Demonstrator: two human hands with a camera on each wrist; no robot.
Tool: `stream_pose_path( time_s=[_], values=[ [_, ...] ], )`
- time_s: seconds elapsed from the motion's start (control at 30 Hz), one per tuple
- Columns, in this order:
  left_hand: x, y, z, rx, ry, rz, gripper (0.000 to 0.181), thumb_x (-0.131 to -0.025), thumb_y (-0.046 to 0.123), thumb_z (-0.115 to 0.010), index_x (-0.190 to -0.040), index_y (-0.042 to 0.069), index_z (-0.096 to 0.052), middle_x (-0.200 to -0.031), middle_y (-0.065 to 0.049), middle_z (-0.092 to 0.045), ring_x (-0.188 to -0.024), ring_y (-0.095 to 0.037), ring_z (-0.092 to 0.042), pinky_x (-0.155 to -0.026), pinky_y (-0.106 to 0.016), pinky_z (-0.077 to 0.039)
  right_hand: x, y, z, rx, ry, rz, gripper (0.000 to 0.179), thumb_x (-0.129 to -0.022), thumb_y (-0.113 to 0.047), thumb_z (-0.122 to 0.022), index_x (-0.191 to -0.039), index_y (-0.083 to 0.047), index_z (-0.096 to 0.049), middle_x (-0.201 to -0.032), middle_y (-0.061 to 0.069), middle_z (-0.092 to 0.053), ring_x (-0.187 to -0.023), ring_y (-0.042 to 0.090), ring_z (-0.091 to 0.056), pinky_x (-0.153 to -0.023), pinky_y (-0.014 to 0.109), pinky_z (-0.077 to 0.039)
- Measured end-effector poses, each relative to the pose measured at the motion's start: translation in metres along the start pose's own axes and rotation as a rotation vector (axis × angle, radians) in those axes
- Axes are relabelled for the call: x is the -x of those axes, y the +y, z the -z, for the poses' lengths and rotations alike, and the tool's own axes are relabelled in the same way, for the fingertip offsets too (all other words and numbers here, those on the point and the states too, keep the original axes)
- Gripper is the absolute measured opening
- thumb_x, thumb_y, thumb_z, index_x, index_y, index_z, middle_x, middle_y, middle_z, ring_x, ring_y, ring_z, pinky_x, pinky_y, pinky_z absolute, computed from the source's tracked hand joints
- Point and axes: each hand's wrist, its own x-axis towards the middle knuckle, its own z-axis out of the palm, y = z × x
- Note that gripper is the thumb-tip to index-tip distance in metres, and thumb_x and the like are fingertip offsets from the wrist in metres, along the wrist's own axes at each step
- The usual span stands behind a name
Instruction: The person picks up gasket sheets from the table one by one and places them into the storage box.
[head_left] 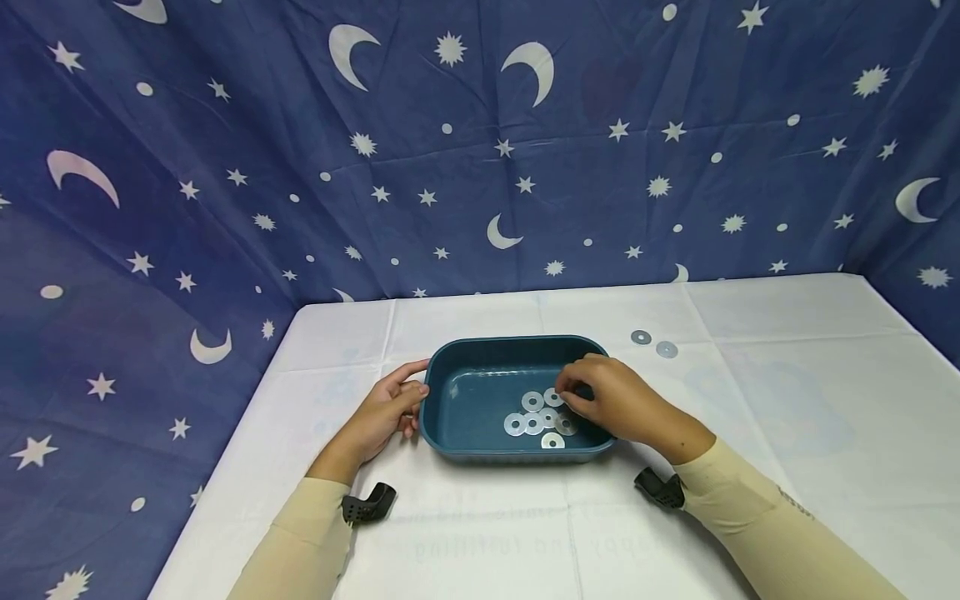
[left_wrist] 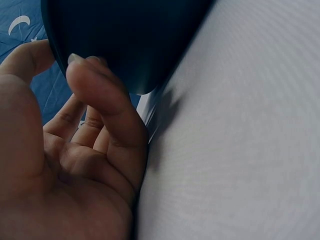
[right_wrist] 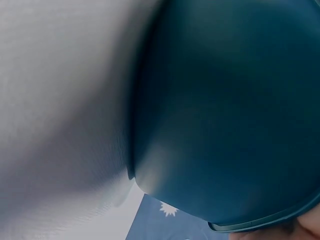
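A dark teal plastic tub (head_left: 517, 457) stands on the table. Several flat metal washers (head_left: 532, 402) lie inside it, toward its right half, some overlapping. My right hand (head_left: 618, 398) reaches over the tub's right end, thumb and index fingertips together at the edge of one washer (head_left: 552, 397), pinching it. In the right wrist view the tub's outer wall (right_wrist: 225, 120) hides most of that hand. At the left end, my left hand (head_left: 382, 414) rests its index finger and thumb against the tub's rim from outside; the left wrist view shows the other fingers loosely bent.
Two more washers, a darker one (head_left: 641, 337) and a paler one (head_left: 667, 350), lie on the white tablecloth (head_left: 787, 400) behind and right of the tub. A blue curtain (head_left: 465, 183) with moons and stars hangs behind and at the sides of the table.
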Motion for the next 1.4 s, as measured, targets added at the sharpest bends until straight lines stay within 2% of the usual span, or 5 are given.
stream_pose_path(
  time_s=[0.43, 0.77, 1.1, 1.27, 1.4],
  values=[
    [0.000, 0.001, -0.001, -0.018, 0.000, 0.001, 0.059, -0.101, 0.021, -0.058, -0.154, 0.010, -0.034, -0.083, 0.005, -0.058, -0.056, -0.007, -0.056, -0.049, -0.018, -0.047, 0.003, 0.000, 0.000, 0.023, 0.016, 0.008, 0.005, -0.090, -0.015, -0.074, -0.095, -0.015, -0.074, -0.089, -0.007, -0.068, -0.085, 0.010, -0.059, -0.076, 0.032, -0.054],
    [0.000, 0.001, 0.001, -0.032, 0.005, -0.002, 0.058, -0.101, 0.022, -0.058, -0.154, 0.011, -0.034, -0.085, 0.005, -0.059, -0.057, -0.007, -0.056, -0.048, -0.018, -0.047, 0.003, -0.001, 0.015, -0.135, 0.046, 0.026, 0.010, -0.090, -0.012, -0.073, -0.101, -0.012, -0.073, -0.098, -0.002, -0.069, -0.094, 0.017, -0.064, -0.085, 0.037, -0.057],
    [-0.001, 0.000, -0.001, -0.030, -0.012, -0.016, 0.059, -0.103, 0.021, -0.056, -0.154, 0.007, -0.032, -0.085, 0.005, -0.059, -0.057, -0.006, -0.056, -0.049, -0.018, -0.047, 0.003, 0.021, 0.038, -0.150, 0.197, -0.065, 0.020, -0.090, -0.004, -0.071, -0.109, -0.005, -0.070, -0.106, 0.007, -0.071, -0.096, 0.024, -0.064, -0.081, 0.043, -0.056],
    [-0.003, 0.001, 0.000, -0.031, -0.002, -0.019, 0.058, -0.102, 0.021, -0.056, -0.154, 0.008, -0.033, -0.084, 0.005, -0.060, -0.057, -0.006, -0.057, -0.049, -0.018, -0.046, 0.001, 0.037, 0.044, -0.158, 0.239, -0.121, 0.019, -0.090, -0.003, -0.069, -0.109, -0.003, -0.070, -0.102, 0.011, -0.071, -0.095, 0.028, -0.065, -0.078, 0.048, -0.056],
    [-0.001, 0.000, 0.000, -0.030, -0.005, -0.009, 0.059, -0.102, 0.021, -0.057, -0.155, 0.008, -0.032, -0.084, 0.006, -0.059, -0.057, -0.007, -0.057, -0.049, -0.018, -0.047, 0.002, 0.047, 0.045, -0.149, 0.247, -0.181, 0.018, -0.091, -0.005, -0.068, -0.110, -0.005, -0.069, -0.096, 0.011, -0.071, -0.087, 0.026, -0.066, -0.073, 0.043, -0.056]
  ],
)
